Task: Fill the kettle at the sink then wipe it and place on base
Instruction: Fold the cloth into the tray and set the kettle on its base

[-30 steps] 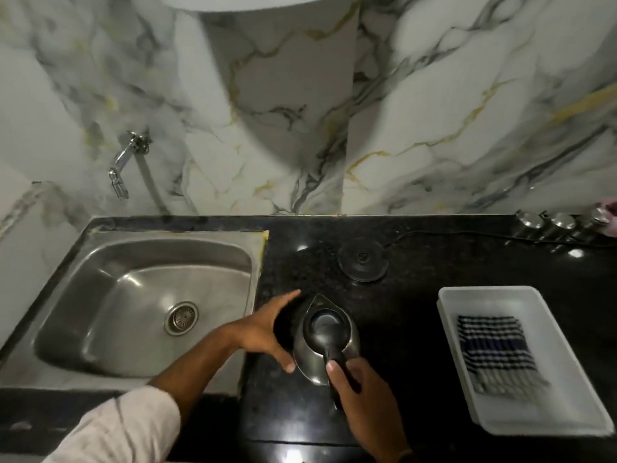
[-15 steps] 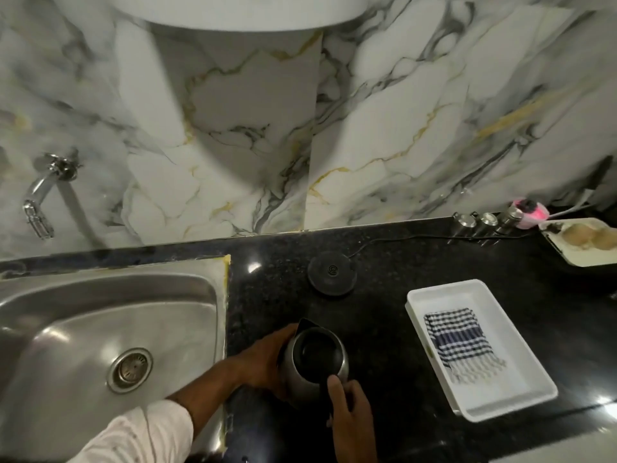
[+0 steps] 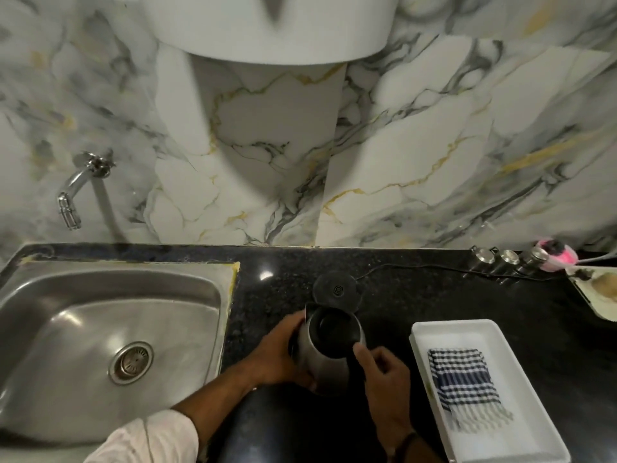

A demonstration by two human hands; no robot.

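A steel kettle [image 3: 329, 345] with a dark open top stands near the front of the black counter [image 3: 417, 295]. My left hand [image 3: 277, 352] wraps its left side. My right hand [image 3: 384, 379] grips its black handle at the near right. The round black kettle base [image 3: 337, 290] lies just behind the kettle, with its cord running right. The steel sink [image 3: 100, 339] is on the left, and a chrome tap [image 3: 75, 192] juts from the wall above it. A blue and white checked cloth [image 3: 464, 389] lies in a white tray [image 3: 500, 335] to the right.
Three small steel-capped jars [image 3: 507, 260] and a pink object [image 3: 556, 255] line the back right. A plate with food [image 3: 604, 292] sits at the right edge. A white rounded fixture [image 3: 267, 28] hangs above on the marble wall.
My left hand closed round the kettle's side. Both hands now hold it. The view tilted up and shifted, so the wall fills more of the frame.
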